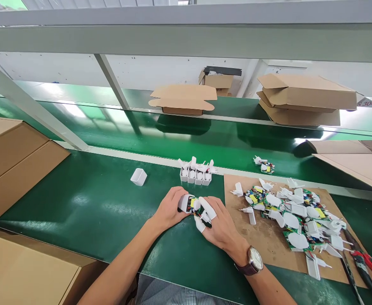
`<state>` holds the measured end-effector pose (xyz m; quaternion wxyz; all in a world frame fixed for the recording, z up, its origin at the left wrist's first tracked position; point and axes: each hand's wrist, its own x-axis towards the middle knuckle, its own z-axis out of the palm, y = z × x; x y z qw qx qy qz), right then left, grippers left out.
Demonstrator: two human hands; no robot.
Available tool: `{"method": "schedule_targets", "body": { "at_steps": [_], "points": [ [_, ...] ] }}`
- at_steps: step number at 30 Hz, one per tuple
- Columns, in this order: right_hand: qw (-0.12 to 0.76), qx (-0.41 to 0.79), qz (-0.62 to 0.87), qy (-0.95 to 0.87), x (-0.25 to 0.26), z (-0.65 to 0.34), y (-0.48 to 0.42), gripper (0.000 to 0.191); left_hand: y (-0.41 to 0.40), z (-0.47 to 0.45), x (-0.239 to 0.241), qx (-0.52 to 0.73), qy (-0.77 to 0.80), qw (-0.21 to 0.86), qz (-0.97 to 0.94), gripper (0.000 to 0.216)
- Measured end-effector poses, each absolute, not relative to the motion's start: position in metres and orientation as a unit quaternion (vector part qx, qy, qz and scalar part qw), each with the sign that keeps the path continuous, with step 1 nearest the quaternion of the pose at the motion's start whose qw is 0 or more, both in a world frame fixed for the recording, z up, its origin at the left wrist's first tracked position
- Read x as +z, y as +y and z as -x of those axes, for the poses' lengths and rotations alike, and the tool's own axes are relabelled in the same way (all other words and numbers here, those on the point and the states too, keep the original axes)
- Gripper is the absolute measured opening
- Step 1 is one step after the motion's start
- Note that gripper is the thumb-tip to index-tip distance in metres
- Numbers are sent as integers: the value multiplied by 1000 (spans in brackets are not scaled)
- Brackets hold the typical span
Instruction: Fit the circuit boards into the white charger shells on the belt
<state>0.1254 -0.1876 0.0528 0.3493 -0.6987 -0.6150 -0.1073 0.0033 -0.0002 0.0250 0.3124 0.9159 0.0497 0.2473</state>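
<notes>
My left hand is closed around a white plastic charger housing above the front of the green bench. At the housing's open end is a small circuit board with yellow and dark components, partly inside as far as I can see. My right hand, with white covers on thumb and finger, grips the board's other end; some of the board is hidden by those fingers. Just beyond my hands stands a row of several white housings with plug pieces on top. One loose white housing lies to the left.
Brown cardboard at the right bears a heap of circuit boards with white plug parts. Red-handled pliers lie at its right edge. Cartons flank both sides, including a large box. A metal rail crosses overhead.
</notes>
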Motion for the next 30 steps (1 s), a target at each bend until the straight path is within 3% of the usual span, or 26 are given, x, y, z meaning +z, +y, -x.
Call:
{"method": "schedule_targets", "body": {
  "at_steps": [30],
  "points": [
    [328, -116, 698, -625, 55, -127, -189, 70, -3, -4, 24, 246, 49, 312, -916, 46]
  ]
}}
